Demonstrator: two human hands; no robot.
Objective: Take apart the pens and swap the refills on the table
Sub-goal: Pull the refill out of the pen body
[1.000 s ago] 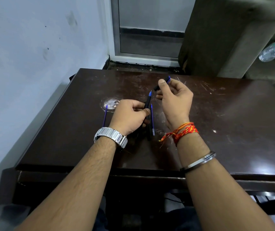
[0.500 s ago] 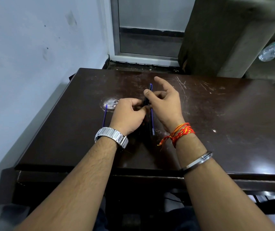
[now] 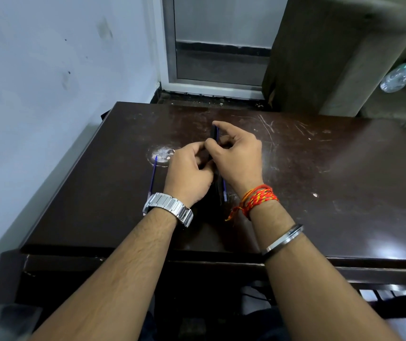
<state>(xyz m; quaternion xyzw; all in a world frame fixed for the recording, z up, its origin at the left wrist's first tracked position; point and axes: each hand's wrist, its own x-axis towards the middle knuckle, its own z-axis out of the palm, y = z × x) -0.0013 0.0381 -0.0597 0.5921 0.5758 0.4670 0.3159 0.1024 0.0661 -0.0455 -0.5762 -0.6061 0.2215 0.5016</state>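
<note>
Blue and thin, a loose refill (image 3: 152, 179) is lying on the dark table (image 3: 320, 193) left of your watch, parked within reach for the swap. Your left hand (image 3: 188, 174) is curling round the lower part of the black pen (image 3: 213, 134) to steady it, while your right hand (image 3: 239, 158), touching the left, is pinching its upper end (probably to twist or seat it). A second refill (image 3: 224, 193) is lying just beside your right wrist.

A bare room: scratched dark table (image 3: 320, 183), painted wall (image 3: 37, 94), doorway (image 3: 221, 45).
</note>
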